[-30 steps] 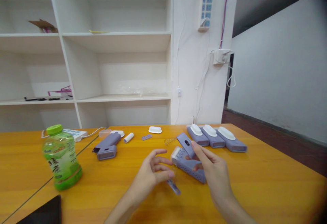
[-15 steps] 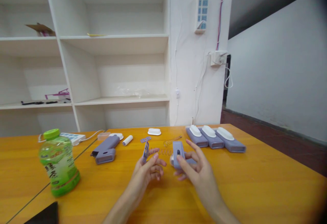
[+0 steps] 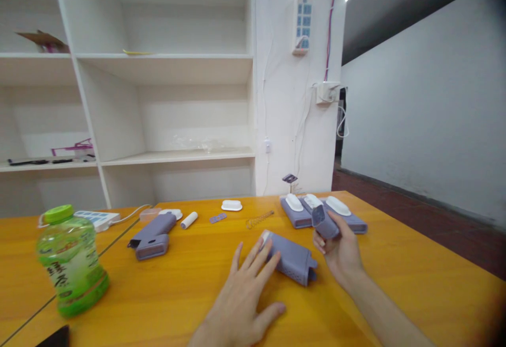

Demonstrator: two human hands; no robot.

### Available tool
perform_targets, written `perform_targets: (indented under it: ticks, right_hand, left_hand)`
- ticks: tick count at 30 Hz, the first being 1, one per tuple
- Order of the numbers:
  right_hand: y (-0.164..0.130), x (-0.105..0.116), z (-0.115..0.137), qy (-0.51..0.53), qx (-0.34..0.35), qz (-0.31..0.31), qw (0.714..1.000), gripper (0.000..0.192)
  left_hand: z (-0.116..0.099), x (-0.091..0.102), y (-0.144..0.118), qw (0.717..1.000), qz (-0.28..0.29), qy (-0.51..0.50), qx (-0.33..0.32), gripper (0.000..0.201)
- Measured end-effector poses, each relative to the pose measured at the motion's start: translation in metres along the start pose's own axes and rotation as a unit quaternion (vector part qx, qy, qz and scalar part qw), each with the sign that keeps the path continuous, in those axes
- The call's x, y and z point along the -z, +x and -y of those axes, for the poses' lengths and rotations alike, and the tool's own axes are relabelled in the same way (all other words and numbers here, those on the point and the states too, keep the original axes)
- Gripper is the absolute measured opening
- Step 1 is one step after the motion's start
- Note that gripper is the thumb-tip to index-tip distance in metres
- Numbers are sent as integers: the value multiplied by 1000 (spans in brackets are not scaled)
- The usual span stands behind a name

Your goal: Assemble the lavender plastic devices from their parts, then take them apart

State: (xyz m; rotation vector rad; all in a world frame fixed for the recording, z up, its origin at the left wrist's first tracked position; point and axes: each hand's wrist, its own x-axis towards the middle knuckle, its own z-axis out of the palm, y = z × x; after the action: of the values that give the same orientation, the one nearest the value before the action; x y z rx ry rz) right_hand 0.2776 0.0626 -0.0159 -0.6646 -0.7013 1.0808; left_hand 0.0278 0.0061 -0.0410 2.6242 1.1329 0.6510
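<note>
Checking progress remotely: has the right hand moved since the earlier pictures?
Yes. The right hand, gripping a small purple part, has gone right and away, up to the row of three purple units on the table.

Bottle (image 3: 71, 260) far left on table (image 3: 395, 278), casing (image 3: 292, 257) centre, three units (image 3: 324, 212) behind-right.

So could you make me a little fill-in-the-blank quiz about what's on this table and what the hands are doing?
1. The right hand holds a small ____ coloured part.
2. The left hand lies flat, fingers touching the purple housing on the ____ table.
3. The bottle at the left has a ____ cap.
4. Behind the right hand, ____ purple units with white tops lie side by side.

Missing words: purple; orange; green; three
</note>
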Motion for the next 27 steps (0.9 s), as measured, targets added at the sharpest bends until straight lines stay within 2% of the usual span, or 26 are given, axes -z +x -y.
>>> perform_targets:
  ticks: [3,7,11,15,18,21,27]
  right_hand:
    - [11,17,-11,14,-31,-6,999,33]
    - [18,27,-22,-8,-58,-17,998,31]
    - [20,29,-32,-66,-83,-7,994,33]
    - [19,30,-46,-143,-88,21,986,36]
    - [17,31,-52,-195,-76,49,977,34]
    - [16,31,-52,-234,-77,72,967,35]
    - [11,27,-49,-283,-89,83,951,39]
  left_hand:
    - [-6,2,8,999,-8,51,8,65]
    - [0,9,9,986,-90,133,54,46]
    - [26,21,1,959,-157,203,121,41]
    - [63,28,-13,945,-215,177,170,50]
    - [76,28,-19,964,-169,136,151,64]
    - [72,29,-19,978,-109,107,143,68]
    - [60,31,-16,980,-111,68,149,67]
